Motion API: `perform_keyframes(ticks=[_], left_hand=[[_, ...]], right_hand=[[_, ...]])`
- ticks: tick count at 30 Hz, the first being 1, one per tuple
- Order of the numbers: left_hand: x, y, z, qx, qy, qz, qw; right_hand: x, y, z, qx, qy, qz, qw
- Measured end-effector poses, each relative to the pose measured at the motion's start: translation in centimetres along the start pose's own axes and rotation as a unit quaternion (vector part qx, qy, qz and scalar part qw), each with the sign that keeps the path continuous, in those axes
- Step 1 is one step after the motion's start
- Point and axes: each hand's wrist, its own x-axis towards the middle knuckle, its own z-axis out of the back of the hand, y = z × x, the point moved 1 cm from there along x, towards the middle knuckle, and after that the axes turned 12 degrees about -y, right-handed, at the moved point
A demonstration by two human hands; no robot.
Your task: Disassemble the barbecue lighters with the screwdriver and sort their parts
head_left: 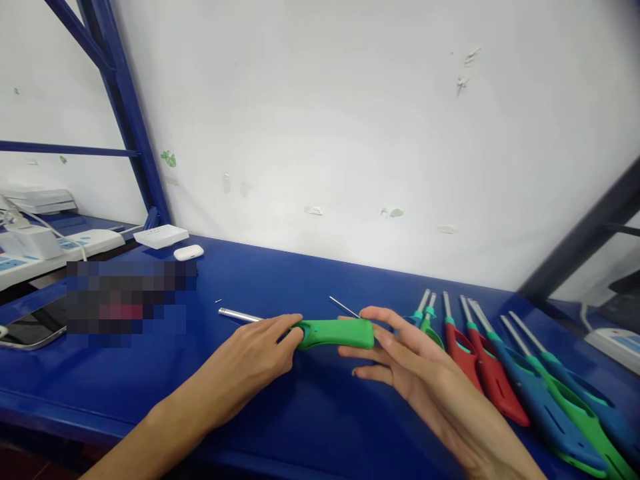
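Observation:
A green long-nosed lighter (340, 333) lies crosswise in front of me, its metal tube (239, 315) pointing left. My left hand (263, 347) is closed around the lighter near its trigger opening. At the butt end, my right hand (405, 360) holds the lighter between thumb and fingers, its lower fingers spread beneath. A thin metal rod (344, 307) sticks out behind the lighter and ends at my right index finger. Whether that finger touches the rod, I cannot tell.
Several red, blue and green long-nosed lighters (500, 380) lie side by side on the blue table (260, 267) at right. A tiny metal piece (219, 301) sits left of centre. Farther left are a white case (189, 253), a white box (161, 236), a phone (37, 325) and power strips (95, 241).

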Motion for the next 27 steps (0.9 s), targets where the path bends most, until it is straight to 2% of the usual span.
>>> perform_keyframes(ticks=[8,15,19,24,27], left_hand=[[0.5,-0.1,0.4,-0.007,-0.012,-0.006,1.0],[0.6,-0.4,1.0,-0.017,-0.003,-0.012,1.0],[0.7,-0.4,1.2,-0.021,0.0,-0.018,1.0],[0.9,-0.4,1.2,-0.026,0.004,-0.018,0.999],[0.9,-0.4,1.3,-0.036,0.004,-0.02,0.999]], right_hand=[[-0.2,-0.3,-0.1,0.051,0.057,0.006,0.997],[-0.6,-0.1,0.6,0.069,0.046,-0.007,0.997],[-0.9,0.2,0.5,0.06,0.058,-0.008,0.996],[-0.7,0.3,0.1,0.097,0.07,-0.023,0.993],[-0.8,0.5,0.0,0.068,0.092,-0.01,0.993]])
